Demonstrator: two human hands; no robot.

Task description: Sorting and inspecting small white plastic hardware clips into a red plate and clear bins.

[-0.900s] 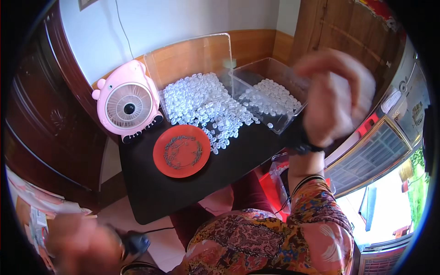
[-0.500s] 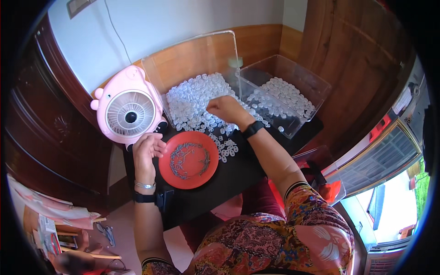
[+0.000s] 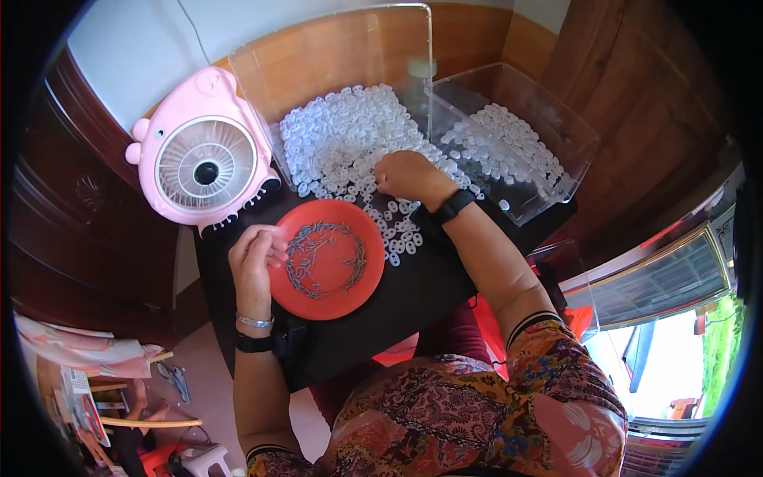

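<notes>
My right hand [image 3: 413, 176] is closed, its fingers bent down over the near right edge of a heap of small white oval plastic pieces with holes [image 3: 350, 127]. What its fingertips hold is hidden. At the left rim of a red plate [image 3: 334, 308], my left hand [image 3: 256, 253] has its fingers curled in towards the thumb. Anything pinched there is too small to name. Thin grey metal pins [image 3: 318, 230] lie in a rough ring on the plate. Loose white pieces [image 3: 401, 238] are scattered on the black table just right of the plate.
A pink pig-shaped fan [image 3: 208, 159] stands left of the heap. Behind the heap rises a clear plastic panel [image 3: 334, 48]. To the right, a clear bin [image 3: 548, 103] contains more white pieces. The black table's [image 3: 397, 318] near edge is close to my body.
The view has shifted, so the table appears higher and larger. My right hand has come lower on the heap, nearer the plate. My left hand stays beside the plate, its fingers more curled.
</notes>
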